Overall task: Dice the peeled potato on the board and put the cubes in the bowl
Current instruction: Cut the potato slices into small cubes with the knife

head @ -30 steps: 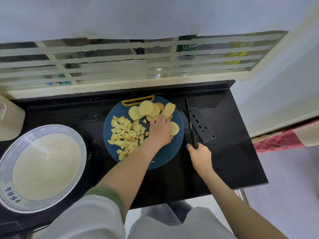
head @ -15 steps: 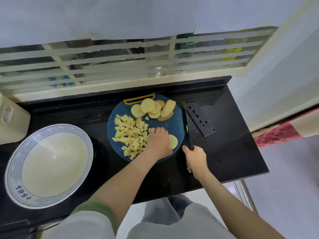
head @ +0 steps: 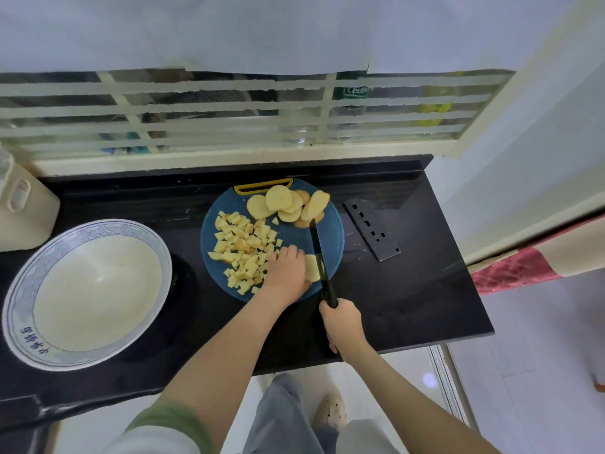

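While the left hand (head: pixel 286 270) pins a potato slice (head: pixel 312 267) to the near right part of the blue cutting board (head: pixel 334 239), fingers curled over it, the right hand (head: pixel 342 326) is wrapped round the handle of the black knife (head: pixel 319 253). The blade runs along the slice's right edge, just beside the left fingertips. That closeness is the main hazard. A wet slice can skid under the downward push, and if the knuckles do not stay ahead of the fingertips the edge could meet skin.

The knife tip reaches toward the stack of uncut slices (head: pixel 288 201) at the far side of the board. Whether it touches them I cannot tell, but a rocking stroke could knock the leaning ones onto the black counter (head: pixel 412 290).

The pile of cubes (head: pixel 245 252) crowds the left half of the board and touches the left hand. A sideways shift of that wrist may push pieces over the near rim.

The bowl (head: pixel 19 309) sits well apart on the left and holds no cubes, so every piece must cross open counter and may drop on the way.
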